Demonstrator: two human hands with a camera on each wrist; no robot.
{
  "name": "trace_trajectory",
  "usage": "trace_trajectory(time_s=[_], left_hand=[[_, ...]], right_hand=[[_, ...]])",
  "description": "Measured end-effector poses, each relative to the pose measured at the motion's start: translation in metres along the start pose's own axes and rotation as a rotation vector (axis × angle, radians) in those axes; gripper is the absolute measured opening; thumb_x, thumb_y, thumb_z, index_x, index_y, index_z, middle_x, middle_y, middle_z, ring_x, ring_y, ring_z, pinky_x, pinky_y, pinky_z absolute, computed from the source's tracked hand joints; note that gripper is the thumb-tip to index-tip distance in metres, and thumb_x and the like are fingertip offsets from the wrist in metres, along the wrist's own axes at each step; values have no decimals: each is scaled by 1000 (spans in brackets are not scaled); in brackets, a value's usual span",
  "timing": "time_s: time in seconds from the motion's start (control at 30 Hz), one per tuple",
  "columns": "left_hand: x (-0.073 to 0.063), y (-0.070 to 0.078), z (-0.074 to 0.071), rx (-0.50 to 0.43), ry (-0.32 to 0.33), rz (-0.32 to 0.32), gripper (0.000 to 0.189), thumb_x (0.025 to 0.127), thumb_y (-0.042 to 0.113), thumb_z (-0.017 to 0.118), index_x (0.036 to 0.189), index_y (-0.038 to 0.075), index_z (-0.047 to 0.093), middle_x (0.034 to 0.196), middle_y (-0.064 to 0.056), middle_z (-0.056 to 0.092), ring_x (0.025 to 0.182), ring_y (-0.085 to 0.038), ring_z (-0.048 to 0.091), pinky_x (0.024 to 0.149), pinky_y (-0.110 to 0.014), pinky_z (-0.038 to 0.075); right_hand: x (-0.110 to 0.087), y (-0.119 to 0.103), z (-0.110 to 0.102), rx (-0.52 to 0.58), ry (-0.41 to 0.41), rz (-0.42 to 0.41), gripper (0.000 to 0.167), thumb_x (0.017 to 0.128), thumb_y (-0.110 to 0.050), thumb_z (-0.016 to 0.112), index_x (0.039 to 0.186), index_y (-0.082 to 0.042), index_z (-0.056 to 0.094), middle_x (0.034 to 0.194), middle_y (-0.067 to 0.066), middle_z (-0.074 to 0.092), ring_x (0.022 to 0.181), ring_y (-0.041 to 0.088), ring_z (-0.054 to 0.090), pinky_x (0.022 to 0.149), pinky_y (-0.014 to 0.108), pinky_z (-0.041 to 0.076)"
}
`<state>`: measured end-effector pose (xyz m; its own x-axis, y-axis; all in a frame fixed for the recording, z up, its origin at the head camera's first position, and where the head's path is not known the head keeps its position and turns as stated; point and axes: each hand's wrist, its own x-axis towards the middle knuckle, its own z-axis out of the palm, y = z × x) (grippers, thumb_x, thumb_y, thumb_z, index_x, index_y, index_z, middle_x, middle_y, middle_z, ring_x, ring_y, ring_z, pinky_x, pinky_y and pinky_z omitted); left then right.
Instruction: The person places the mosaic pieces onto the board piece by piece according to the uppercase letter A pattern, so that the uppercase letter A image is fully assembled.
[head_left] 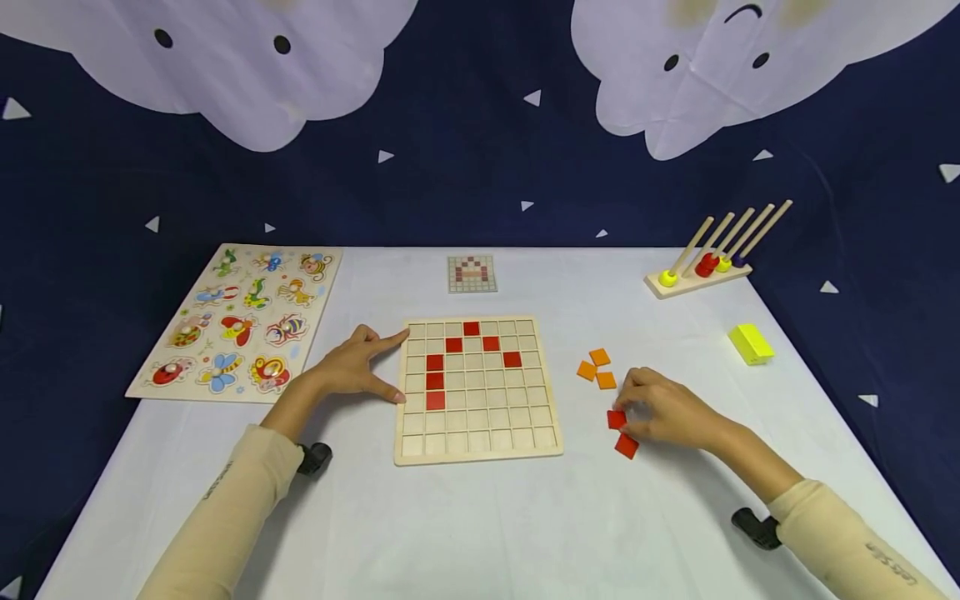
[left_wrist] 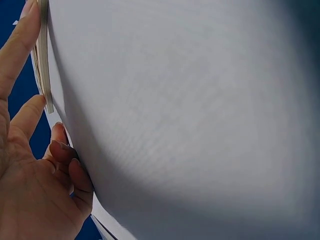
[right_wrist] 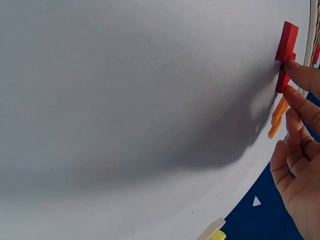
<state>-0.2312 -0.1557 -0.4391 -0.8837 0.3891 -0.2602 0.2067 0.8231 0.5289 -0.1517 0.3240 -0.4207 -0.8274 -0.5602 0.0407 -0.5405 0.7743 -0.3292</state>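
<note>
A square wooden grid board (head_left: pixel 480 421) lies mid-table, with several red tiles (head_left: pixel 435 381) set in its upper and left cells. My left hand (head_left: pixel 348 367) touches the board's left edge with thumb and index finger spread apart; the left wrist view shows its other fingers bent. To the right of the board, my right hand (head_left: pixel 669 408) pinches a red tile (head_left: pixel 616 419) between thumb and index finger, low over the table. Another red tile (head_left: pixel 627 447) lies just nearer, beside the thumb. Three orange tiles (head_left: pixel 587 371) lie a little beyond the right hand.
A small pattern card (head_left: pixel 472 274) lies behind the board. An insect puzzle board (head_left: pixel 255 321) is at the left. A wooden peg stand (head_left: pixel 697 279) with colored beads stands at the back right, and a yellow block (head_left: pixel 751 344) is near the right edge.
</note>
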Motion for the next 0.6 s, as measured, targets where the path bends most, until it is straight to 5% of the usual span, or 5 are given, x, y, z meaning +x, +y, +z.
trace_trajectory(time_s=[0.27,0.6], left_hand=[[0,-1,0,-10,0,1,115,62,55,90,156,23,32,118,-14,40,97,-26,46,85,-40,42],[-3,3,-2,-11,3,3,114,62,52,90,156,22,33,116,-13,39,95,-25,46,79,-35,40]], right_hand=[[19,-6,-4,-36,32,-14,18,72,-13,84,87,-15,75,91,-8,54,88,9,52,76,32,50],[78,-40,-1,-10,35,-96,17,77,-15,82,91,-9,76,92,-1,55,83,13,50,70,28,46]])
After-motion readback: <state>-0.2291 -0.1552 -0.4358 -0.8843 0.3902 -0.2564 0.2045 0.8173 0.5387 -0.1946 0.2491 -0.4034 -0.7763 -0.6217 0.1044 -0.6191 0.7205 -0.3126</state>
